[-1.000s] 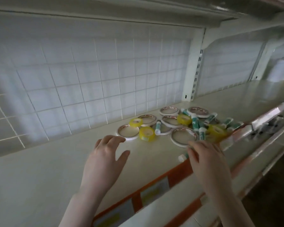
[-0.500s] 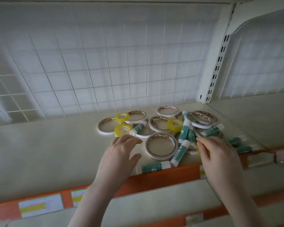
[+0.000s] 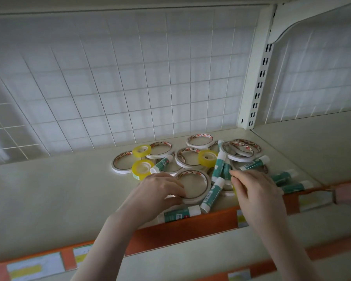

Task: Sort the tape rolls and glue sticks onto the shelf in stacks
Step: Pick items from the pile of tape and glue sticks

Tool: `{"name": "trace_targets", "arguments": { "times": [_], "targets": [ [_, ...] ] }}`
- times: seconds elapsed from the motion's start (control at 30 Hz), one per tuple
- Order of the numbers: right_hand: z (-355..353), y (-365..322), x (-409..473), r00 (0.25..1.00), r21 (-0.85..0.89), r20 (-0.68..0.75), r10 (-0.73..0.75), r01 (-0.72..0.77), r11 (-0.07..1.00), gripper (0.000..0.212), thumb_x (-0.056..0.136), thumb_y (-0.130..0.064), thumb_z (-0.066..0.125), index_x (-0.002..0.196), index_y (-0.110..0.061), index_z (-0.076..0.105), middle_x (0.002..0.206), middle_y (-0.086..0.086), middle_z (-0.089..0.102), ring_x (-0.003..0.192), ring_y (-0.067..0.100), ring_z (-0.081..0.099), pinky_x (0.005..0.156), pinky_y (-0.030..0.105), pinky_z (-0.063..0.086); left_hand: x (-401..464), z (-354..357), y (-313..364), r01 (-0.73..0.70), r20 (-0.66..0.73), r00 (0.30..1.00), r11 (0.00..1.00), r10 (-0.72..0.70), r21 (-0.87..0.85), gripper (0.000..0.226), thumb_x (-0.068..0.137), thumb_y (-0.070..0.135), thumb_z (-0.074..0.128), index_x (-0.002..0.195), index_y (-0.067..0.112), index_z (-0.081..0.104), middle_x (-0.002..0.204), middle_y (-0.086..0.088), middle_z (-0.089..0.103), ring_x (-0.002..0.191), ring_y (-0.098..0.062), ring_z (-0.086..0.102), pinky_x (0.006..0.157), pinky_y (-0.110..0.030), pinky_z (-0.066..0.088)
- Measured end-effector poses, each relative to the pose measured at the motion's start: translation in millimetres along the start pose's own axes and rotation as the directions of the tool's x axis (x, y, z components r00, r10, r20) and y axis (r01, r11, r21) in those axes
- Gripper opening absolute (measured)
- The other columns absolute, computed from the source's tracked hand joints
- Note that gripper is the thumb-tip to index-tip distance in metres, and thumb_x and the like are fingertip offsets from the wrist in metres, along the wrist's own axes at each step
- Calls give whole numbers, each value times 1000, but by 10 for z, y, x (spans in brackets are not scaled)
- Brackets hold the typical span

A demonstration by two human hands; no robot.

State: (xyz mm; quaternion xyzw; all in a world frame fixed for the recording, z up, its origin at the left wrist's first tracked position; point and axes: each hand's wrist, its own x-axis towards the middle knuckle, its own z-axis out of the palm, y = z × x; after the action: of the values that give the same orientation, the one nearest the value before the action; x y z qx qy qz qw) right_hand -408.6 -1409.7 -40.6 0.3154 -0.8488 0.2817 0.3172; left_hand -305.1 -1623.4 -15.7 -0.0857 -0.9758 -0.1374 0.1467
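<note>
While the tape rolls and glue sticks lie jumbled on the shelf [image 3: 49, 191], picking has begun: the left hand [image 3: 158, 191] grips a white roll [image 3: 193, 186], and the right hand [image 3: 253, 191] seems to pinch a stick [image 3: 227, 171]. Next likely comes lifting the roll clear to start a stack.

No lettering can be read; the white tape rolls [image 3: 193, 186] bear red printed marks, the green glue sticks [image 3: 212, 194] carry white label panels, and the orange shelf edge [image 3: 182, 226] holds price tags [image 3: 35, 267], all too blurred.
</note>
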Motion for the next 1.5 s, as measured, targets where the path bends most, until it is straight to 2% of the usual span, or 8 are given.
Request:
{"name": "trace_targets", "arguments": {
  "times": [0.17, 0.4, 0.6, 0.7, 0.83, 1.07, 1.27, 1.5],
  "targets": [
    [38, -67, 47, 1000, -22, 16, 24, -24, 999, 15, 74, -5, 72, 89, -4, 71, 72, 7, 62, 65, 25, 59, 53, 34, 50, -33, -6, -37, -39, -12, 999, 999, 40, 27, 12, 77, 36, 64, 81, 25, 70, 75, 11, 66, 71, -12, 60, 67, -28, 51],
    [43, -228, 100, 992, -44, 116, 49, -44, 998, 8, 77, -17, 73, 79, -9, 70, 59, -1, 57, 51, 14, 51, 43, 22, 39, -156, -108, 11, -41, -112, 992, 994, 52, 103, 23, 81, 41, 49, 78, 26, 66, 70, 15, 59, 67, -4, 50, 67, -12, 33],
    [-45, -415, 180, 948, -192, 284, 145, -92, 977, 35, 94, -51, 40, 102, -24, 61, 83, -10, 62, 69, 5, 52, 51, 15, 34, -307, -122, -22, 17, -146, 989, 992, 2, 126, 22, 82, 42, 48, 78, 28, 65, 71, 16, 59, 69, -7, 54, 65, -20, 44],
    [-27, -473, 241, 924, -242, 316, 218, -143, 960, 32, 93, -52, 41, 93, -25, 57, 78, -11, 59, 66, 5, 52, 46, 14, 28, -368, -132, -43, 47, -160, 987, 990, -26, 132, 23, 81, 43, 48, 77, 29, 65, 71, 17, 60, 69, -5, 54, 65, -18, 44],
    [13, -528, 250, 903, -251, 318, 290, -215, 944, 26, 92, -46, 48, 91, -22, 60, 78, -10, 62, 65, 6, 56, 50, 17, 39, -441, -139, -58, 62, -177, 984, 989, -38, 134, 23, 82, 43, 48, 77, 29, 65, 71, 17, 61, 69, -6, 57, 65, -17, 44],
    [46, -507, 228, 915, 159, 215, 340, -377, 913, 7, 78, -23, 62, 77, -17, 65, 66, -3, 62, 65, 17, 58, 55, 31, 48, -517, -190, -29, 94, -246, 968, 986, -58, 136, 23, 82, 42, 49, 75, 28, 66, 70, 16, 60, 68, -5, 55, 63, -16, 41],
    [33, -461, 212, 971, 393, 135, 198, -236, 889, 12, 75, -14, 71, 85, -19, 67, 71, -6, 63, 66, 12, 59, 56, 33, 50, -614, -242, -4, 161, -305, 946, 977, -112, 142, 21, 82, 43, 49, 77, 29, 65, 72, 17, 59, 68, -5, 54, 59, -20, 44],
    [160, -607, 319, 999, 567, -13, 47, -31, 823, 17, 75, -3, 73, 81, -15, 62, 70, 0, 61, 60, 20, 58, 56, 39, 50, -934, -380, -46, 296, -383, 899, 938, -211, 178, 16, 81, 45, 50, 85, 32, 59, 76, 18, 61, 72, -7, 57, 58, -24, 44]
  ]
}}
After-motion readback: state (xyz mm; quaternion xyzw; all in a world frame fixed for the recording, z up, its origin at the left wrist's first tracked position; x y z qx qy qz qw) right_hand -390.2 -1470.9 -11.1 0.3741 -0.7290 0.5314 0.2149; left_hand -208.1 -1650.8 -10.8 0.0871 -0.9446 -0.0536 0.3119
